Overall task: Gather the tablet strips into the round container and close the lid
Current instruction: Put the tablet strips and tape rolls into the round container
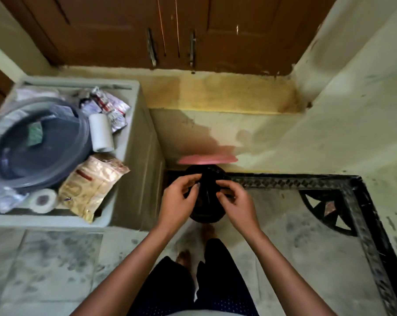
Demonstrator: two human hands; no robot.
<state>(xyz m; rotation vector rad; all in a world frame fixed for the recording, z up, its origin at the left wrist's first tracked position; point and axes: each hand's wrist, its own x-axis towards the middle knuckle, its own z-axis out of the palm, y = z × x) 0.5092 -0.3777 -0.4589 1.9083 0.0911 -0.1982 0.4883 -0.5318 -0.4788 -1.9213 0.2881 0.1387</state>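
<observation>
Two rolls (101, 132), foil strips (108, 108) crowd grey bin (133, 137).

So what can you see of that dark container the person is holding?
The dark round container looks black, maybe plastic, and blurred. It is held in the air in front of the person, above the floor, between the left hand and the right hand, whose fingers press on its upper part. A pink lid, seen nearly edge-on, sits at its far side, apparently open. Its contents cannot be seen.
</observation>
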